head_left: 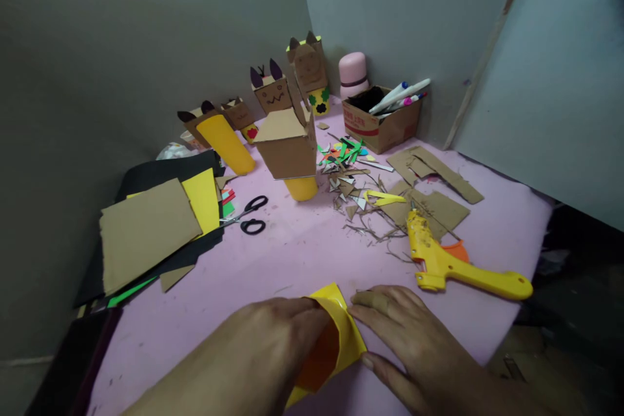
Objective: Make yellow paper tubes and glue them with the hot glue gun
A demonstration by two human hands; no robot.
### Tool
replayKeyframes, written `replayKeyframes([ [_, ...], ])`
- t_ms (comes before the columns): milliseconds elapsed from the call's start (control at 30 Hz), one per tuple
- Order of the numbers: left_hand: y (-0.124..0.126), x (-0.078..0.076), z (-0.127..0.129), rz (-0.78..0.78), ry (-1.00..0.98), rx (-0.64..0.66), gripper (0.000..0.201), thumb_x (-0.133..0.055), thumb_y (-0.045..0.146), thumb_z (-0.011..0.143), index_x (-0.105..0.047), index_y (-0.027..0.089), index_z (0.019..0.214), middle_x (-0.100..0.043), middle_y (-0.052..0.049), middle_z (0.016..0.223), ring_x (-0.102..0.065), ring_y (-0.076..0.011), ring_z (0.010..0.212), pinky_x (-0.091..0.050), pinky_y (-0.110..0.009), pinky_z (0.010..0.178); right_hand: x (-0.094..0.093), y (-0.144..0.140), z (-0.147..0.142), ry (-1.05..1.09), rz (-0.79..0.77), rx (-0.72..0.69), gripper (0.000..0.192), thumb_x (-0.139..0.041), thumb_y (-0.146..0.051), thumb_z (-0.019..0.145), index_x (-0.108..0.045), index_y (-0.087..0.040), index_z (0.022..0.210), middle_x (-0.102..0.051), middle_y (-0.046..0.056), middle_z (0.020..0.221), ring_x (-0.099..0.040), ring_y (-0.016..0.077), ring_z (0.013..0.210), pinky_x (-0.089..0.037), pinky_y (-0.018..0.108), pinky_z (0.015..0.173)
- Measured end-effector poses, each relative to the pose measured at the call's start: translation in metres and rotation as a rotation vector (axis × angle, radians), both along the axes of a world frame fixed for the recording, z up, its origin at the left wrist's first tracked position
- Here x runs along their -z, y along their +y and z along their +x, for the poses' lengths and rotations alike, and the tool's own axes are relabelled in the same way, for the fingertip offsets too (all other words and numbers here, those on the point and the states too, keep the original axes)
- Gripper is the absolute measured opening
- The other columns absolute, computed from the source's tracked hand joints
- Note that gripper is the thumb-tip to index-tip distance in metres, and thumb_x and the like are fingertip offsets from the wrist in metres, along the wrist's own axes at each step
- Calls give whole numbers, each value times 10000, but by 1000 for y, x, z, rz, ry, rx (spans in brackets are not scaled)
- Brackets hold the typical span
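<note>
A rolled tube of yellow paper (344,331) lies at the front of the table, its open end towards me and a squared paper edge on its right. My left hand (273,338) reaches into the tube, and its fingertips are hidden inside. From the outside, my right hand (404,331) grips the paper's right edge, fingers at the upper side and thumb by the lower corner. Right of my hands rests a yellow glue gun (431,253). Farther off stands a cardboard box (292,146) on a yellow paper base (302,188).
Black-handled scissors (248,214) lie left of centre, beside cardboard (149,234) and yellow sheets (203,198). Scraps (348,188) cover the middle right. A carton of pens (383,123), a pink bottle (353,71), a yellow tube (227,143) and several cardboard animal figures (273,94) stand behind.
</note>
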State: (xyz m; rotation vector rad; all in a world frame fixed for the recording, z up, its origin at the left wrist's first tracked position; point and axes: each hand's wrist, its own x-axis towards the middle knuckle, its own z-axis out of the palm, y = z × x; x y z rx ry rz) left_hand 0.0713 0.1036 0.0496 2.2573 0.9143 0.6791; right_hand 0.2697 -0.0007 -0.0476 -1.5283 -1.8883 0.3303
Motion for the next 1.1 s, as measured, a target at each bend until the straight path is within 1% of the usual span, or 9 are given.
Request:
replayKeyframes([
  [100,3,-11,8,66,216,166,224,-571,274,818,-644,346,1017,-696,54,936,-669,-153,800,-537,-233,710,4,-2,2,-37,52,22,377,-560,-196,763,-601,-116,1130,-691,117,1086,-632,248,971,-520,380,830],
  [133,-1,-9,7,139,218,105,308,-538,274,837,-580,358,1131,-678,33,1034,-661,-170,872,-540,-265,766,5,-4,3,-57,51,29,408,-565,-218,766,-581,-122,1162,-684,121,1107,-633,255,985,-522,380,834],
  [200,-14,6,0,129,166,-86,447,-487,360,863,-405,373,1303,-557,0,1285,-594,-228,1076,-551,-325,804,8,-6,4,-101,36,47,523,-570,-256,776,-483,-150,1280,-652,121,1179,-621,269,1037,-518,386,855],
  [333,-39,55,-9,-37,7,-138,693,-450,487,865,-40,419,1420,-235,17,1516,-356,-294,1310,-436,-483,990,10,-11,3,-188,25,68,825,-572,-296,814,-73,-179,1461,-551,132,1316,-547,268,1166,-488,380,922],
  [433,-47,82,-1,-96,-19,-167,863,-525,441,850,130,393,1410,-223,-42,1518,-319,-304,1324,-411,-539,1000,10,-11,-2,-234,2,28,913,-573,-347,824,58,-150,1454,-491,169,1364,-488,268,1226,-469,386,954],
  [533,-49,90,10,-135,-15,-150,1042,-622,374,806,250,366,1376,-229,-92,1511,-280,-319,1337,-392,-582,998,12,-8,-6,-212,-37,-19,897,-555,-375,831,50,-140,1452,-406,186,1421,-424,269,1275,-462,389,966],
  [733,-48,90,15,-171,-48,-56,1131,-678,291,767,277,303,1375,-176,-161,1514,-268,-328,1340,-393,-543,1009,9,-2,-6,-215,-99,-61,945,-571,-350,825,106,-144,1452,-348,180,1455,-373,258,1304,-437,370,994],
  [933,-50,88,-9,-233,-89,-79,1229,-746,342,687,275,330,1372,-102,-156,1529,-240,-353,1345,-346,-583,1014,-33,-4,0,-294,9,-39,877,-542,-382,838,36,-197,1471,-292,109,1490,-375,325,1292,-457,432,972],
  [1100,-60,101,-28,-98,55,-209,943,-597,213,782,81,354,1423,-229,-118,1508,-260,-340,1344,-313,-640,1007,-61,8,-18,-309,92,-84,825,-517,-438,838,-35,-234,1476,-373,93,1457,-391,351,1282,-434,471,981],
])
